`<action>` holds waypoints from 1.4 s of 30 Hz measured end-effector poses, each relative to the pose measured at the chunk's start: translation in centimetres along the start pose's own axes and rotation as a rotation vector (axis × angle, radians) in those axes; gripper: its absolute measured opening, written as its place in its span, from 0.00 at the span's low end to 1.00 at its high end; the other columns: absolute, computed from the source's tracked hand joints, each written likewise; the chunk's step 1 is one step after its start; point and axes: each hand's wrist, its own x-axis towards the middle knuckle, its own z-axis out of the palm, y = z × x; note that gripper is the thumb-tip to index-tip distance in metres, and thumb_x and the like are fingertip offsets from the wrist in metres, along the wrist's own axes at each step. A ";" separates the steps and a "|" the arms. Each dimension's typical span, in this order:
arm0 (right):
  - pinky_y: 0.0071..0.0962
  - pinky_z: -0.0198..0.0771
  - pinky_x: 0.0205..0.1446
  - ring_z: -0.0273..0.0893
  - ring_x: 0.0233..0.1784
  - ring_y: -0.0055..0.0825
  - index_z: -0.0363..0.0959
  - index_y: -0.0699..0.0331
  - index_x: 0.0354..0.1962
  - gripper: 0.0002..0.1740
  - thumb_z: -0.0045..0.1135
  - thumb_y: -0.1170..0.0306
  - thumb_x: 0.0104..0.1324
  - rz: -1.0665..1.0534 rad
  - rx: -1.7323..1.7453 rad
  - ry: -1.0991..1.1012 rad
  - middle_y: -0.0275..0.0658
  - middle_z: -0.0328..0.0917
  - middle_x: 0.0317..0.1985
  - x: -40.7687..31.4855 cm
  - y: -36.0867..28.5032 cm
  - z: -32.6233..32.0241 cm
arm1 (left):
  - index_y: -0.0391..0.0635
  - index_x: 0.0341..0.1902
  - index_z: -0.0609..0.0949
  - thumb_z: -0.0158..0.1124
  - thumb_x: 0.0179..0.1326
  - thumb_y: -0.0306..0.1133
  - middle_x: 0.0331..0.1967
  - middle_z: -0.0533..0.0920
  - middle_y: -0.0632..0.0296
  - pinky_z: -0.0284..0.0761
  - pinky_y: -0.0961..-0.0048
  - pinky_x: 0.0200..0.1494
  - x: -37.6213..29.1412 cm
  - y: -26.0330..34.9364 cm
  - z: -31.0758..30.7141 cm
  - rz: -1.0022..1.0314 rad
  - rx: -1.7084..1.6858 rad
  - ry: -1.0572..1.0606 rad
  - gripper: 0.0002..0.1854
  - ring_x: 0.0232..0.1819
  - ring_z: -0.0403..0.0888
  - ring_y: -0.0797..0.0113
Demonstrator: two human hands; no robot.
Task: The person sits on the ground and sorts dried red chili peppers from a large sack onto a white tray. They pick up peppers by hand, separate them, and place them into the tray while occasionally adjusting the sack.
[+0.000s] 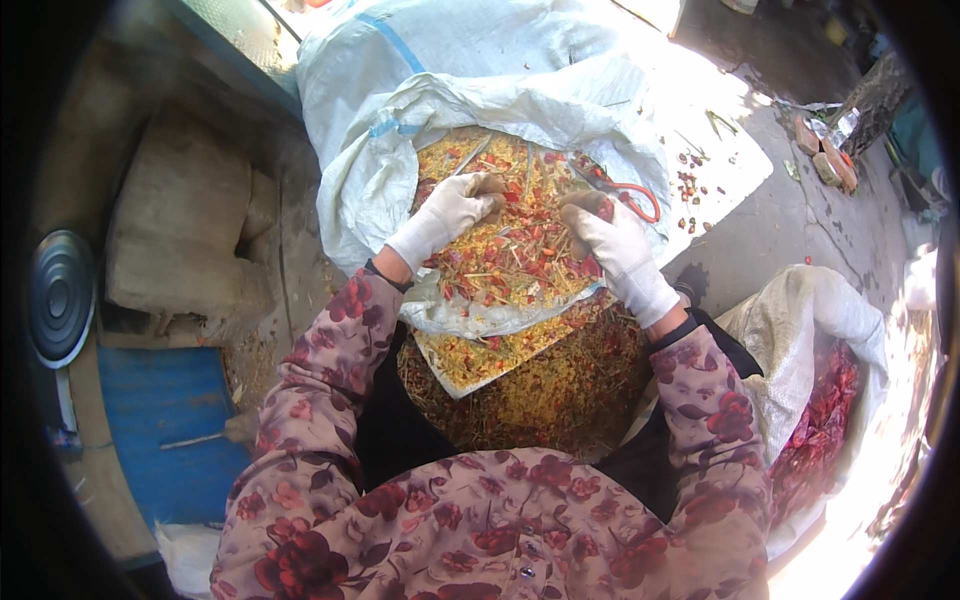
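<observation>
Over an open white woven sack [480, 97] both my hands wear white gloves with soiled fingertips. My left hand [459, 206] has its fingers curled together above the chilli litter; whether anything is pinched there is hidden, though a red scrap shows by the tips. My right hand [615, 244] is closed around dark red pieces that look like dried chilli, showing at the fingers and under the palm. Beside it lie scissors with orange handles [643, 201]. Red chilli scraps, stems and yellow seeds [517, 255] cover the surface between my hands.
A pale board corner [454, 379] juts out below the sack, over a heap of seeds and stems [555, 390]. At right stands a sack [780, 330] of dried red chillies [817, 420]. Bricks [829, 161] lie farther off. A blue panel [165, 412] is at left.
</observation>
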 end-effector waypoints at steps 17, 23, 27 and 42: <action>0.20 0.73 0.35 0.76 0.31 0.19 0.80 0.63 0.49 0.13 0.64 0.63 0.74 -0.025 0.033 0.186 0.33 0.81 0.37 0.2 -2.7 -1.7 | 0.54 0.49 0.88 0.70 0.63 0.34 0.49 0.86 0.58 0.82 0.60 0.57 -1.0 1.2 7.0 0.505 1.180 -0.061 0.11 0.54 0.85 0.57; 0.23 0.79 0.41 0.82 0.40 0.21 0.81 0.66 0.48 0.11 0.62 0.70 0.72 -0.177 0.222 0.331 0.38 0.86 0.44 0.7 -3.8 -3.7 | 0.59 0.70 0.78 0.72 0.62 0.53 0.74 0.72 0.56 0.57 0.42 0.80 1.4 -0.2 11.6 0.807 1.449 -0.314 0.33 0.78 0.65 0.52; 0.22 0.73 0.33 0.78 0.30 0.20 0.82 0.67 0.46 0.11 0.63 0.69 0.71 -0.160 0.185 0.303 0.35 0.84 0.37 0.4 -3.8 -4.2 | 0.60 0.71 0.77 0.78 0.53 0.55 0.73 0.72 0.55 0.67 0.45 0.73 3.3 2.1 5.6 0.331 1.456 -0.258 0.41 0.75 0.69 0.52; 0.23 0.80 0.31 0.76 0.28 0.20 0.77 0.67 0.46 0.09 0.60 0.76 0.69 -0.088 0.404 0.142 0.38 0.83 0.37 -0.1 -3.4 -2.7 | 0.55 0.49 0.86 0.66 0.67 0.40 0.43 0.85 0.59 0.84 0.57 0.48 1.0 0.8 2.4 0.523 1.173 0.231 0.10 0.46 0.87 0.53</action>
